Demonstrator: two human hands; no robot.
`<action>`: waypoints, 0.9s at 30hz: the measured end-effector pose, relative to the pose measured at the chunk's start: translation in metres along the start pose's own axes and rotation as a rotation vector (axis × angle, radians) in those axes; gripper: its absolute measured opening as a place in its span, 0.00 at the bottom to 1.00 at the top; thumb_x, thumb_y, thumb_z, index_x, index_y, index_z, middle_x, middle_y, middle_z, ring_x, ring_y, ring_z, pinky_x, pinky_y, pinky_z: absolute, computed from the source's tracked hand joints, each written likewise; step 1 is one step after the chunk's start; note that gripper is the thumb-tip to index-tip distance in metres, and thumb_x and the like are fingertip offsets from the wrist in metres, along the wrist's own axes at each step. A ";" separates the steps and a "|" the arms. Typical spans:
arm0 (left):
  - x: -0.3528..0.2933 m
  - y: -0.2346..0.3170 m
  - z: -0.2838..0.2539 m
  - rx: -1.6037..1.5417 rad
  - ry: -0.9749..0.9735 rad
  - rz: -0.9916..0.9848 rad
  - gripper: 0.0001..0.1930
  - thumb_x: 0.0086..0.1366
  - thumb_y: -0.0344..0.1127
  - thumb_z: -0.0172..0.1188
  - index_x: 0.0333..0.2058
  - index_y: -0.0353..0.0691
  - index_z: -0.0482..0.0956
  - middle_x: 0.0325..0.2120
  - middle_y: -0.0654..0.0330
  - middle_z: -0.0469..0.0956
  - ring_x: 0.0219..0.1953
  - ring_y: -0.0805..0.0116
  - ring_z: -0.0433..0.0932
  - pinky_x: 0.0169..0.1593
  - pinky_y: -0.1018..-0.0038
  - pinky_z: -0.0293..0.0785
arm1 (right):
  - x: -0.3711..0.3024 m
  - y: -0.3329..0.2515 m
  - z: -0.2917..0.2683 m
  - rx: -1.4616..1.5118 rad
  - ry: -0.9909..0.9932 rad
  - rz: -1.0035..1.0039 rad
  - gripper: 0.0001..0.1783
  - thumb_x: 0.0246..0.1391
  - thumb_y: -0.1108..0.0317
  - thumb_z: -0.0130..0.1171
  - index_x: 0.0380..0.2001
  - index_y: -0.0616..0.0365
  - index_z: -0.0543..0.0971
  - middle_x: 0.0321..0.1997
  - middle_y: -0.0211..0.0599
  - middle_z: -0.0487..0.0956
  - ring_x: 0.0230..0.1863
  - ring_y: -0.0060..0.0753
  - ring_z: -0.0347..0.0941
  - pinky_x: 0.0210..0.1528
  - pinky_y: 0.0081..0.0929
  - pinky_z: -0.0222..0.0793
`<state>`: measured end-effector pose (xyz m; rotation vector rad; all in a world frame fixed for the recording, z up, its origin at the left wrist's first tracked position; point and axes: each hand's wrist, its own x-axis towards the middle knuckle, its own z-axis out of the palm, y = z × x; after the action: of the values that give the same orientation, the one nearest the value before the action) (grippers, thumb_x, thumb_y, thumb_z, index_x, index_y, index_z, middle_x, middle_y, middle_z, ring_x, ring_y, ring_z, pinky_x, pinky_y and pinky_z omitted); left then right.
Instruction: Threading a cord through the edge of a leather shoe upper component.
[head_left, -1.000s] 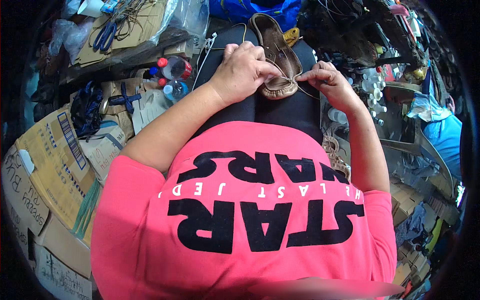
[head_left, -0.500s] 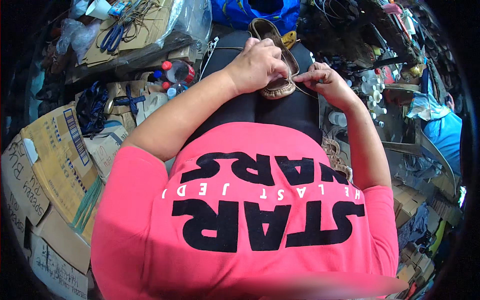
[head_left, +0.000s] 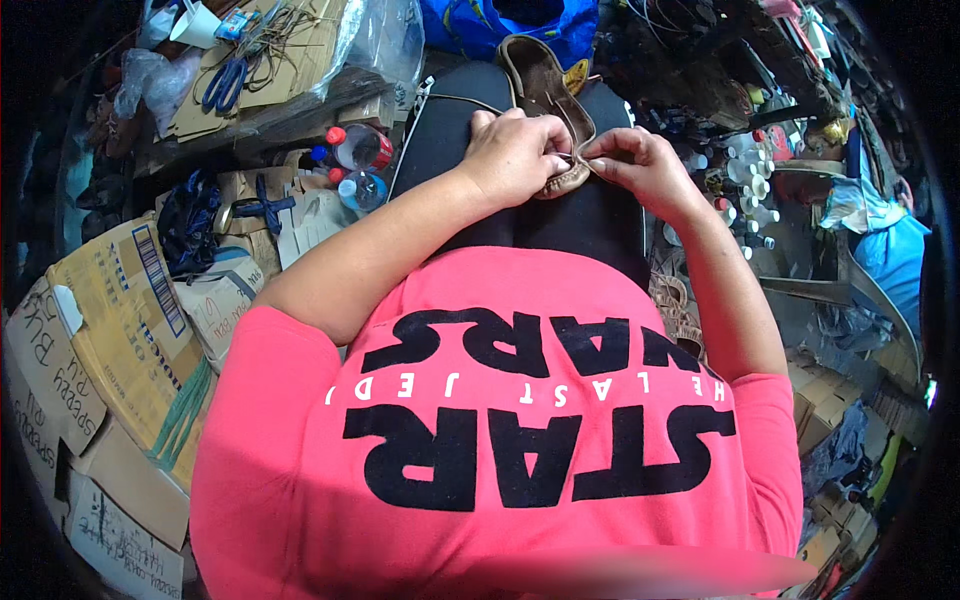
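Observation:
A brown moccasin-style shoe (head_left: 549, 85) lies on my dark-trousered lap, its open heel pointing away from me and its gathered, stitched toe toward me. My left hand (head_left: 520, 155) lies over the shoe's left side, thumb and fingers closed on its upper near the toe. Across from it, my right hand (head_left: 640, 170) pinches a thin light thread at the toe seam, fingertips close to the left ones. A cord (head_left: 462, 97) runs from the left over my thigh toward the shoe. The fingers partly hide the toe.
A blue bag (head_left: 450, 25) stands beyond my knees. Plastic bottles (head_left: 362, 190) sit at the left, more small bottles (head_left: 745, 170) at the right. Cardboard boxes (head_left: 120, 320) pile up on the left, below blue-handled scissors (head_left: 225, 85) on cardboard.
My left hand has shifted slightly nearer, turning over the toe. My right fingers, stretched out before, now pinch together at the seam. The shoe stays on my lap.

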<state>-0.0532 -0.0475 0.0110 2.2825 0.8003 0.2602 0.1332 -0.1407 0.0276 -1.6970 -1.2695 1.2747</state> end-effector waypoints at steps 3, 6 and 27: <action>0.000 0.003 -0.001 0.117 -0.009 0.172 0.06 0.51 0.37 0.63 0.30 0.50 0.80 0.26 0.67 0.79 0.39 0.65 0.74 0.44 0.65 0.58 | 0.003 -0.010 -0.003 -0.201 -0.023 -0.006 0.06 0.46 0.75 0.64 0.31 0.61 0.81 0.31 0.31 0.80 0.34 0.19 0.74 0.40 0.21 0.70; -0.002 0.008 -0.015 0.215 0.035 0.296 0.05 0.52 0.36 0.62 0.30 0.51 0.80 0.25 0.69 0.77 0.39 0.64 0.72 0.43 0.64 0.57 | 0.002 -0.004 -0.009 -0.368 -0.044 -0.133 0.04 0.46 0.74 0.65 0.26 0.62 0.80 0.29 0.31 0.79 0.33 0.18 0.73 0.38 0.20 0.69; 0.004 0.013 -0.013 0.230 -0.162 0.341 0.05 0.61 0.35 0.52 0.34 0.46 0.76 0.25 0.57 0.78 0.35 0.56 0.77 0.40 0.59 0.66 | 0.005 0.027 -0.059 -0.842 0.285 -0.330 0.06 0.50 0.68 0.60 0.32 0.57 0.76 0.38 0.40 0.75 0.39 0.47 0.74 0.40 0.38 0.69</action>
<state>-0.0491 -0.0454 0.0294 2.6150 0.3704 0.1387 0.1982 -0.1421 0.0205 -1.9839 -1.9480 0.2705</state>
